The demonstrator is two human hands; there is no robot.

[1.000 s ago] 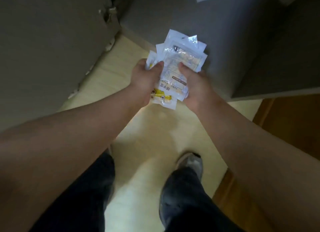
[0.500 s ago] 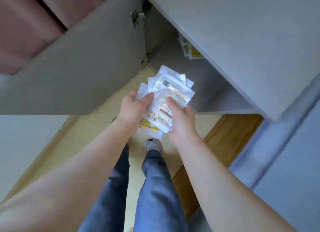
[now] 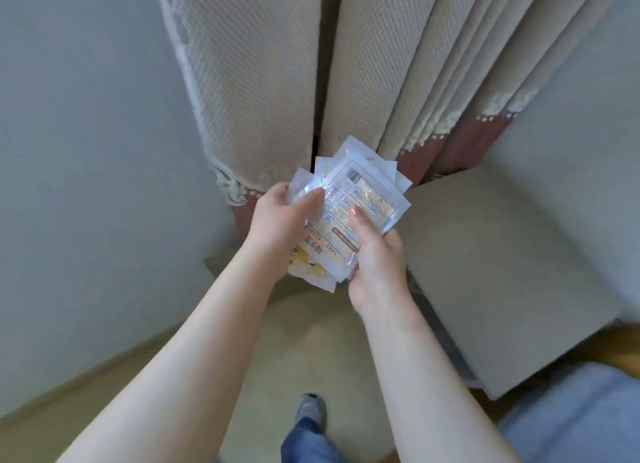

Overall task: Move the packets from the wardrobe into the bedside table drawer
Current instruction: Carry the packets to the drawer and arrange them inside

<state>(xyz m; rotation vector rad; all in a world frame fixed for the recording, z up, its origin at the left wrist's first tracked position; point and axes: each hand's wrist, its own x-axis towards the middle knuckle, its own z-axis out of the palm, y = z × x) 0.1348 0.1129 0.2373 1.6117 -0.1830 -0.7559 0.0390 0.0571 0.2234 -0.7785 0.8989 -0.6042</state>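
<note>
We see one fanned stack of packets [image 3: 360, 206], count unclear, held between two hands: left hand [image 3: 280, 220] closed on its left edge, right hand [image 3: 372, 251] gripping the right.

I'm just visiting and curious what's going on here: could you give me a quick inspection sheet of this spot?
Surface: grey cabinet top at right, bare.
Job's things: stack of packets, fanned, held in mid-air; no drawer in view.
Clutter: nothing seen.
Hands: left hand and right hand both grip the stack, thumbs on top.
Cables: nothing seen.
Surroundings: beige curtains ahead, pale wall at left, light floor, one shoe below, blue fabric at lower right.
</note>
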